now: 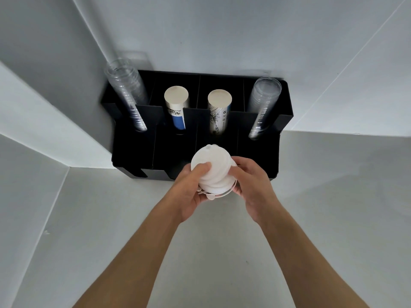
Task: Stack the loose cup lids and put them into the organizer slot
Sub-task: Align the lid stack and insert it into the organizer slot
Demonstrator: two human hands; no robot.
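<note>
White surface (200,252), black organizer (282,150) against the wall. Both hands, left (189,192) and right (251,183), clamp the lid stack (211,172), tilted toward the slot right behind it.

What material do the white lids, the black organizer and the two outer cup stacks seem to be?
White lids: probably thin matte plastic, opaque, with moulded rims. Black organizer: likely smooth acrylic or plastic; flat dark panels with slight sheen. Outer cup stacks: clear glossy plastic; the organizer shows through them.
</note>
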